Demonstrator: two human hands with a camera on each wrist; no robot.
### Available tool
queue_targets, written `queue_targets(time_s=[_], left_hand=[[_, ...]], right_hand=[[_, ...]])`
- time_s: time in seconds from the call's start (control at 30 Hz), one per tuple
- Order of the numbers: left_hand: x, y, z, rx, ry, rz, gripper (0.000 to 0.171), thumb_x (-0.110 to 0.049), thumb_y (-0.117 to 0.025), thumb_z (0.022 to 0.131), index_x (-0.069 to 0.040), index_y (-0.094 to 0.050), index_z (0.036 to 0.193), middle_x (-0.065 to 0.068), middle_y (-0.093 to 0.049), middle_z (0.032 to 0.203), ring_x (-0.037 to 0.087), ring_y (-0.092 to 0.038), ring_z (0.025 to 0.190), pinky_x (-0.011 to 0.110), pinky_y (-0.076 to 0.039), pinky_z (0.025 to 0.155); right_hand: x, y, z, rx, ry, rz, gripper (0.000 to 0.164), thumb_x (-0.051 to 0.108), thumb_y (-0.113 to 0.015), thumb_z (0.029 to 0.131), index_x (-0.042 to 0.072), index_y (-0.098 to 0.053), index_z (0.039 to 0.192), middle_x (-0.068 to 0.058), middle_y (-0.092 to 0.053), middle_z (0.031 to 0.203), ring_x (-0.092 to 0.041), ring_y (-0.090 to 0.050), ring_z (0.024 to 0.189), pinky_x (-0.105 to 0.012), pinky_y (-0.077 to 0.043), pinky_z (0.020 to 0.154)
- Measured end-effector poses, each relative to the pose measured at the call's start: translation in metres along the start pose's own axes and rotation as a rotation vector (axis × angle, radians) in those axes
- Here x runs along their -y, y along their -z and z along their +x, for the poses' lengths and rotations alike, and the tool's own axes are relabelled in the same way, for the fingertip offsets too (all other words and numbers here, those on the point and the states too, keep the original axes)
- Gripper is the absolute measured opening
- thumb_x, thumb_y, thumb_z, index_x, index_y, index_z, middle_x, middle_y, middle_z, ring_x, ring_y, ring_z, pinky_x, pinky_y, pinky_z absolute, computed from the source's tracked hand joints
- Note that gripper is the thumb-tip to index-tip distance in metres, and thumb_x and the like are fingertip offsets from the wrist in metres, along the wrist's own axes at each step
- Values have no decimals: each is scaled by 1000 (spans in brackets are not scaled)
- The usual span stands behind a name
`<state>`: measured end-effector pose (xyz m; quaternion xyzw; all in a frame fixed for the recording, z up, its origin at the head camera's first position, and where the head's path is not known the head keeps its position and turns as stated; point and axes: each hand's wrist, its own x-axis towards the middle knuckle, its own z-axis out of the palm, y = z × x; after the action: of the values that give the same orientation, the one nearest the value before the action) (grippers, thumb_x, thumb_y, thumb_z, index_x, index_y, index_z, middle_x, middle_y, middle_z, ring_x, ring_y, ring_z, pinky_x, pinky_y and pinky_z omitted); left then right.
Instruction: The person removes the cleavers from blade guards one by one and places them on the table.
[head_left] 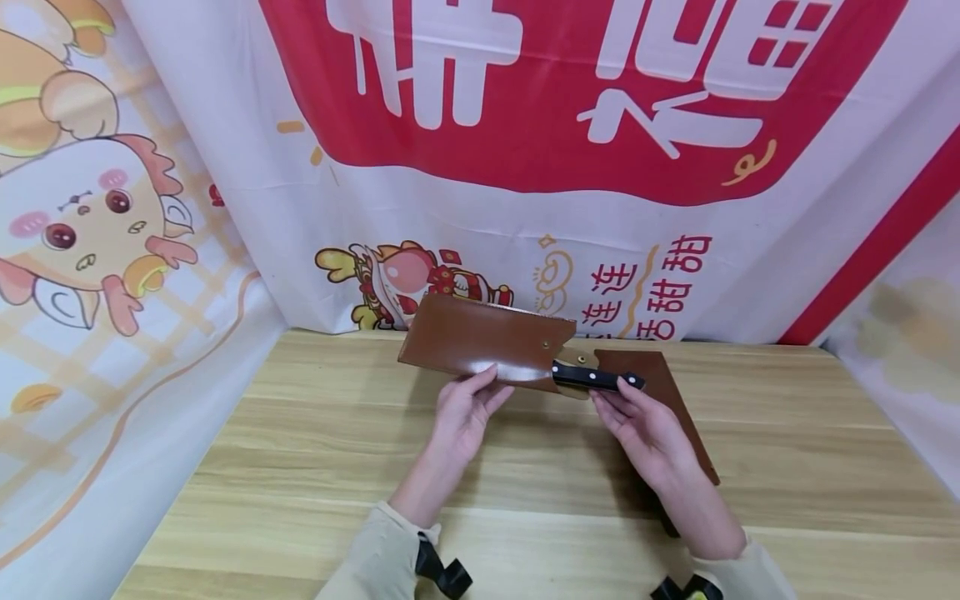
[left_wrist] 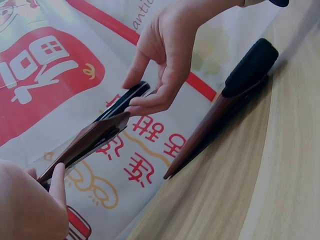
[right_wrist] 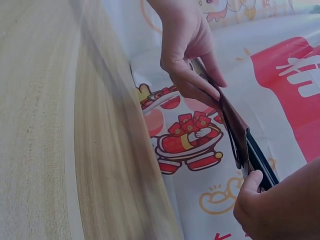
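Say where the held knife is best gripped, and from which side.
Probably by its black handle, coming from the person's right: it is slim and juts rightward from the broad brown sheath. The right hand pinches it there.

A brown sheath hides the blade of a cleaver; from the head, the right hand partly covers another sheath and white lettering is cropped.

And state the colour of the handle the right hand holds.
The handle is black with small pale spots; the head view shows it best.
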<state>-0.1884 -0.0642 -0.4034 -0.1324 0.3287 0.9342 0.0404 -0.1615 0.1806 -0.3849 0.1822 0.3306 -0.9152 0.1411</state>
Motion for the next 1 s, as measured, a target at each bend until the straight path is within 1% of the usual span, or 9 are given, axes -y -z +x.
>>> queue_targets(time_s=[0.1,0.23,0.3,0.43,0.53,0.6,0.77,0.87,1.0], left_hand=[[2,0,-1,-25,-8,-43,22,10,-57,99,6,-49,119,15,-64,105,21,-73,86,37,-61,85],[5,-3,-4,-42,-21,-88,21,10,-59,99,6,-51,118,15,-66,104,22,-74,87,38,-61,85],[6,-4,-5,-48,-28,-92,22,10,-60,98,6,-51,117,16,-67,104,22,-74,88,38,-61,85],[10,-5,-8,-52,-49,-75,22,10,-61,97,6,-51,116,14,-67,103,22,-74,88,38,-61,85],[11,-5,-9,-53,-63,-63,23,9,-62,97,6,-51,117,14,-67,102,21,-74,88,37,-61,85],[12,-5,-9,-59,-68,-59,23,9,-62,97,6,-51,118,14,-68,102,21,-74,87,36,-61,84],[13,-4,-9,-65,-77,-61,28,9,-63,97,7,-50,121,15,-69,103,22,-75,87,35,-62,83],[12,-3,-8,-71,-86,-58,29,9,-63,97,7,-50,123,15,-69,104,22,-75,88,35,-61,83],[11,-2,-5,-80,-107,-56,27,10,-61,97,7,-50,122,14,-68,103,20,-74,87,36,-61,84]], right_hand=[[-1,0,0,20,-12,39,47,10,-54,107,12,-32,149,-12,-73,109,-20,-70,109,-32,-43,112],[-1,0,-1,25,-5,90,65,10,-52,107,17,-18,162,-14,-71,110,-21,-69,110,-33,-41,114],[-1,0,-1,20,3,119,68,10,-51,107,19,-14,164,-14,-71,109,-22,-70,110,-33,-40,114],[-1,0,0,9,17,151,55,10,-50,107,14,-26,157,-16,-72,106,-24,-71,106,-36,-39,116],[0,2,1,13,29,165,38,10,-49,107,8,-38,143,-18,-72,104,-27,-72,102,-38,-37,116],[0,3,2,19,30,190,32,10,-49,107,6,-41,138,-19,-72,104,-29,-72,101,-38,-35,117],[2,4,3,6,27,260,36,11,-50,107,6,-37,141,-22,-69,106,-30,-71,102,-39,-35,118],[2,4,3,-11,43,260,38,11,-50,108,10,-36,142,-20,-67,108,-27,-69,106,-40,-37,117],[3,3,2,-36,62,271,34,12,-52,107,13,-37,138,-17,-64,110,-24,-67,108,-39,-38,116]])
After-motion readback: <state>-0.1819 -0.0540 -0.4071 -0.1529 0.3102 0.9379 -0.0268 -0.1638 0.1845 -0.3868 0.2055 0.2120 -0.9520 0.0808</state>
